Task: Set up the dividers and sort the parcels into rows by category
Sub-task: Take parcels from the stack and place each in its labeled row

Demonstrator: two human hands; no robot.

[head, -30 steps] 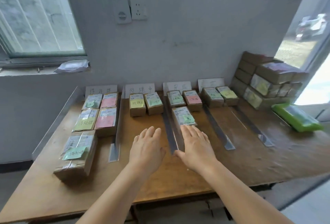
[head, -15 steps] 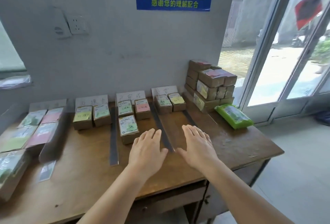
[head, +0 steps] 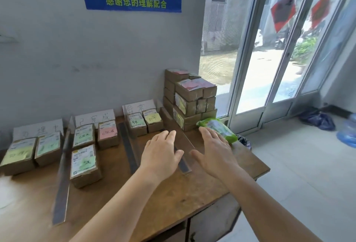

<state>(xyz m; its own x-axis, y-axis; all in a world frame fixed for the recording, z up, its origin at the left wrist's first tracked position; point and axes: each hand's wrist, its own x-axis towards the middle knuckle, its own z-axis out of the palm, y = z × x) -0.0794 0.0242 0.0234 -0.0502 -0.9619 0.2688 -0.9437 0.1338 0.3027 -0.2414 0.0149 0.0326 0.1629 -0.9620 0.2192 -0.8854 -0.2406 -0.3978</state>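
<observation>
Hovering palms down over the wooden table (head: 202, 189), the left hand (head: 159, 157) and right hand (head: 215, 155) have their fingers spread straight and grip nothing. Between them stands a clear divider (head: 183, 145), running from the stack of parcels (head: 189, 99) toward the table's near edge; whether either hand touches it cannot be told. Three dividers can be seen in all: this one, a second (head: 129, 151) left of the left hand, and a third (head: 62, 182) further left. Seven sorted parcels lie flat in rows: two (head: 143, 123) behind the left hand, three (head: 86, 153) between the second and third dividers, and two (head: 31, 150) left of the third divider. Three white label cards (head: 138, 107) lean against the wall behind those rows. A green packet (head: 218, 129) lies just beyond the right hand's fingertips, beside the stack
</observation>
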